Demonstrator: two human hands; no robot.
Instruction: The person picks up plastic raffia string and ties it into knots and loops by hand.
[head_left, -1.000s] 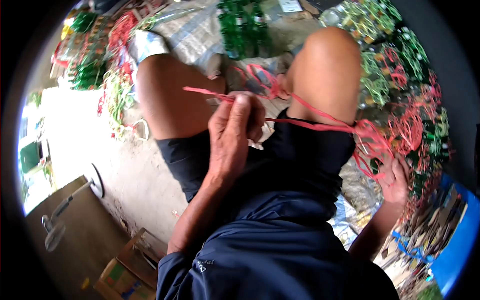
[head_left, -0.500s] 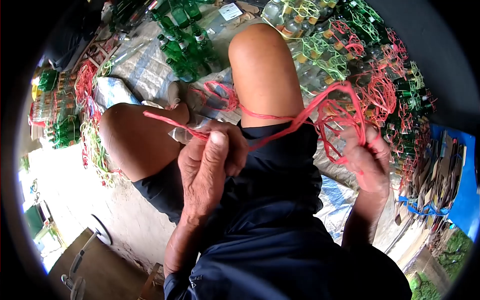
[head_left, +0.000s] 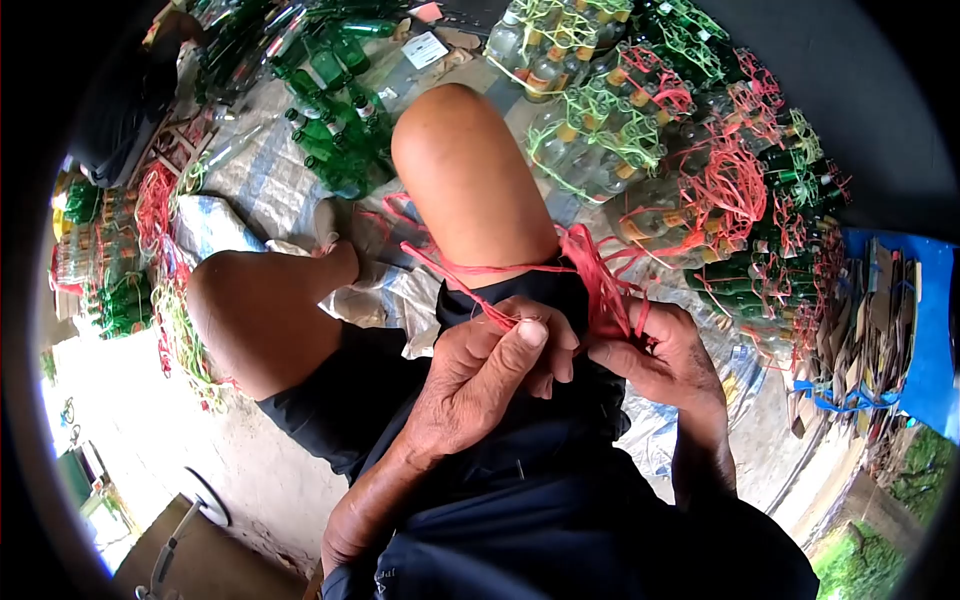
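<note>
Red plastic twine (head_left: 603, 285) runs across my raised knee (head_left: 470, 180), and one length of it passes around the thigh. My left hand (head_left: 490, 375) is closed, pinching a strand of the twine between thumb and fingers above my dark shorts. Close beside it, my right hand (head_left: 660, 355) curls around a bunched loop of the same twine. The fingertips of both hands are nearly together. Part of the twine between them is hidden by the fingers.
Green bottles (head_left: 340, 130) stand on a striped tarp (head_left: 270, 165). Bundles of clear bottles (head_left: 590, 130) tied with green and red twine fill the right. Flattened cardboard (head_left: 870, 330) is stacked at far right. More red twine (head_left: 158, 205) hangs at left. Another person (head_left: 125, 100) is at upper left.
My right hand has come inward and down toward my left hand, bringing the twine loop along. My left hand has moved right and slightly down. The view has shifted a little.
</note>
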